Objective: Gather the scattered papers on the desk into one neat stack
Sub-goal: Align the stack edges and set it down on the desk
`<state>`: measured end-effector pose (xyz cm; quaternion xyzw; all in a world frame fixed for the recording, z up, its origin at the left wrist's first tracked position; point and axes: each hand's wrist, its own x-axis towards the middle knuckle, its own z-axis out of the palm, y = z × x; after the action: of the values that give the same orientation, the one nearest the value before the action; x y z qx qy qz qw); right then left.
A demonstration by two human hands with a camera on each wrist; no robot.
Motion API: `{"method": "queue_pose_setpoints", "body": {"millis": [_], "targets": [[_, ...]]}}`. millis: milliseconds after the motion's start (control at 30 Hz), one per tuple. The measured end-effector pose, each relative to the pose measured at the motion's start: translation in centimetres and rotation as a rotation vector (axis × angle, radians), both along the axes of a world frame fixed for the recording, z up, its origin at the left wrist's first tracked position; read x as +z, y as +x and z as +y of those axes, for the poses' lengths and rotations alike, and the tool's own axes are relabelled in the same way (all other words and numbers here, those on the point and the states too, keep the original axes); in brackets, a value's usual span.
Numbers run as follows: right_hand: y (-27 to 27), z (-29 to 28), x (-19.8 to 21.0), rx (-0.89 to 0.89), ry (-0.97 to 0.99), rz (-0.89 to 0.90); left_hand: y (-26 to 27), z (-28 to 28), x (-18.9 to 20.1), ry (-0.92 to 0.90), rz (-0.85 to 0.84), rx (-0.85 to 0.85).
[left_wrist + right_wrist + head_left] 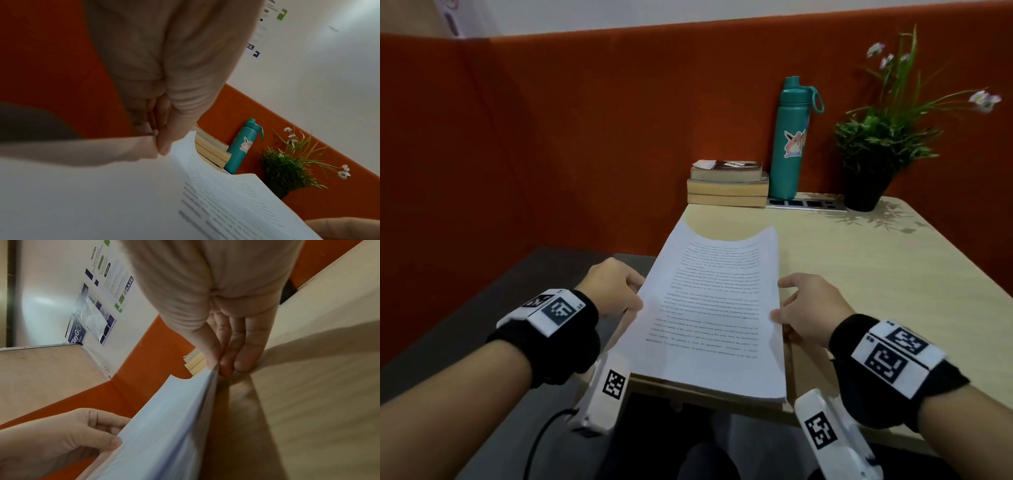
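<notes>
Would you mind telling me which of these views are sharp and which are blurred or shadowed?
Head view: printed text on the paper stack fairly sharp, plant soft; left wrist view: text lines smeared, left hand blurred; right wrist view: broad shadow across the desk.

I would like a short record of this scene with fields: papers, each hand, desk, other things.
papers: one stack of printed papers, held at both long edges, far end curled up, near end at the desk's front edge
left hand: left hand grips the stack's left edge
right hand: right hand pinches the stack's right edge
desk: light wooden desk
other things: stacked books, teal water bottle, potted plant along the far edge
</notes>
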<state>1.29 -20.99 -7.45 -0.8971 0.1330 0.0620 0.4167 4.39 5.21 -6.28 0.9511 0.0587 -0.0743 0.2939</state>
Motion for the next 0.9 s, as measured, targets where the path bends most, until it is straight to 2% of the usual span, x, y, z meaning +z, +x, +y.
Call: {"method": "queue_pose_setpoints", "body": {"millis": [200,533,633,700,767,900], "targets": [[0.0,0.2,-0.1,0.013,-0.106,0.057,0.5,0.0,-0.8,0.041,0.031,-0.014],[-0.4,0.7,1.1,0.177,-0.369,0.149,-0.5,-1.1,-0.3,0.259,0.03,-0.047],[-0.3,0.8,1.5,0.205,-0.405,0.161,-1.0,-2.1,1.1,0.446,-0.11,-0.142],[-0.2,0.7,1.5,0.204,-0.415,0.158,-1.2,-3.7,2.5,0.446,-0.166,-0.279],[-0.1,0.8,1.5,0.198,-0.418,0.152,-1.4,-5.9,3.7,0.447,-0.098,-0.423],[-0.3,0.6,1.5,0.199,-0.409,0.141,-1.5,-8.9,3.5,0.553,0.186,-0.593]]}}
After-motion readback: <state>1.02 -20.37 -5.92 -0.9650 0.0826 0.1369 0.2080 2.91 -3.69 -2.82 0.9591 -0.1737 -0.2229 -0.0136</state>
